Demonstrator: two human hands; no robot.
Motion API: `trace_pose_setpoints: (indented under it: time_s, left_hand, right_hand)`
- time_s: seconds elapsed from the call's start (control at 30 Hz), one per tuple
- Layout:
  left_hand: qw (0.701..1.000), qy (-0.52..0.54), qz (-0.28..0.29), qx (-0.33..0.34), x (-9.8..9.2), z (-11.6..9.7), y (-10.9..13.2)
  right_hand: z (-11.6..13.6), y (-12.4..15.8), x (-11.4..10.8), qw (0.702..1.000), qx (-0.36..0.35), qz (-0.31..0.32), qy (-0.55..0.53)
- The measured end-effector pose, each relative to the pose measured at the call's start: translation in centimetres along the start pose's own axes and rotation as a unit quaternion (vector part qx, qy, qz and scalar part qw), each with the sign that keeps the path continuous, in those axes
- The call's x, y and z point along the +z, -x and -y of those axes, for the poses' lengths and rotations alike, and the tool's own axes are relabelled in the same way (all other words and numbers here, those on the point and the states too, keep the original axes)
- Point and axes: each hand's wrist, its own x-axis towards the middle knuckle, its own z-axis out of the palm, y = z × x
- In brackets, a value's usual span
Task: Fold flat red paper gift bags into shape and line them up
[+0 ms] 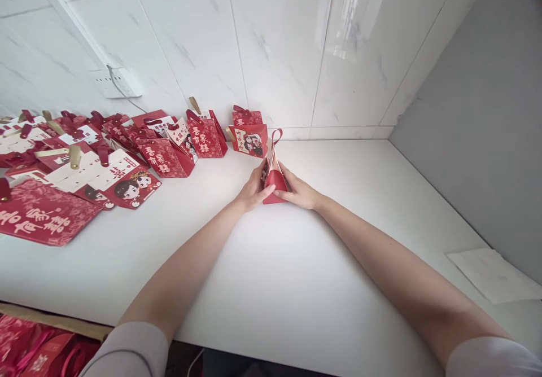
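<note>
Red box (276, 182), just one — left fingers (263, 195) and right fingers (284, 195) clasp it, half-curled.

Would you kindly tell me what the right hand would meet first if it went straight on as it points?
Most likely the red box, which the right hand already touches; depth beyond is unclear.

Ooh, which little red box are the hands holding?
The red box farthest right in the picture, with the left hand on one side and the right hand on the other. The other boxes have no hand on them.
</note>
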Motion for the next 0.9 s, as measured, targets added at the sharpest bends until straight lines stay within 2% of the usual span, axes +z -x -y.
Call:
trace_pose_setpoints:
  time_s: [0.2,0.27,0.33,0.43,0.53,0.63,0.73,0.9]
  left_hand:
    - [1.000,-0.006,-0.020,-0.004,0.3,0.4,-0.2]
    - [0.998,-0.047,-0.031,-0.003,0.3,0.1,-0.2]
    - [0.991,-0.124,-0.053,-0.001,0.4,-0.6,-0.2]
    - [0.961,-0.254,-0.102,0.027,0.7,-2.2,0.0]
    - [0.928,-0.335,-0.154,0.062,1.1,-3.4,0.3]
    - [0.915,-0.359,-0.172,0.072,1.3,-3.7,0.4]
    - [0.918,-0.346,-0.176,0.082,1.2,-3.4,0.3]
    - [0.935,-0.305,-0.156,0.088,0.7,-3.0,0.1]
  right_hand:
    - [0.0,0.1,-0.8,0.996,-0.018,-0.002,0.083]
    - [0.3,0.2,-0.6,0.990,-0.016,-0.045,0.131]
    - [0.7,0.4,-0.4,0.976,-0.005,-0.116,0.187]
    - [1.0,0.6,0.0,0.945,0.009,-0.198,0.258]
    - [0.9,0.8,0.1,0.936,0.017,-0.235,0.262]
    - [0.7,0.9,0.2,0.937,0.016,-0.265,0.226]
    - [0.6,0.8,0.3,0.940,0.009,-0.267,0.214]
    - [0.3,0.6,0.3,0.947,0.016,-0.225,0.227]
